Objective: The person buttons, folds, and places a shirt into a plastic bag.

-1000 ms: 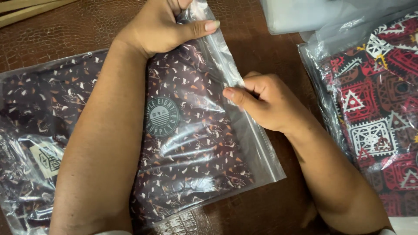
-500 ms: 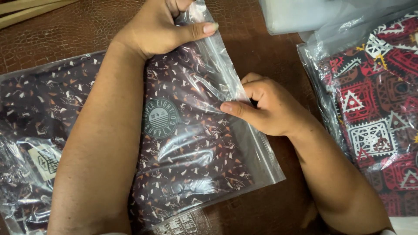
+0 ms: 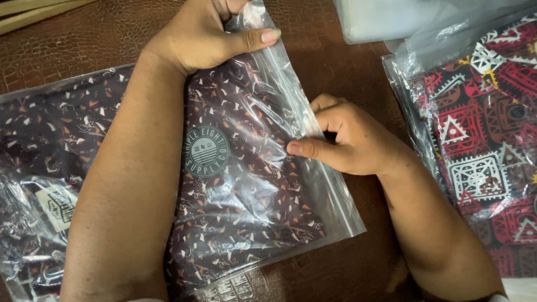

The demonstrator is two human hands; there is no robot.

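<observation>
clear plastic bag (image 3: 313, 184): glossy, crinkled film, strong glare; dark maroon cloth (image 3: 246, 223) inside: matt woven print; round badge (image 3: 206, 151): flat printed patch; table (image 3: 72, 45): brown leather-look surface, crackled texture, slight sheen; red patterned cloth (image 3: 492, 140): matt, under shiny wrinkled plastic; paper tag (image 3: 57, 206) on left pack: matt

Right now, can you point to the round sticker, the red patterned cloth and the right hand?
round sticker (image 3: 207, 152), head view, its middle.
red patterned cloth (image 3: 492, 140), head view, upper part inside its bag.
right hand (image 3: 349, 140), head view, its back.
</observation>
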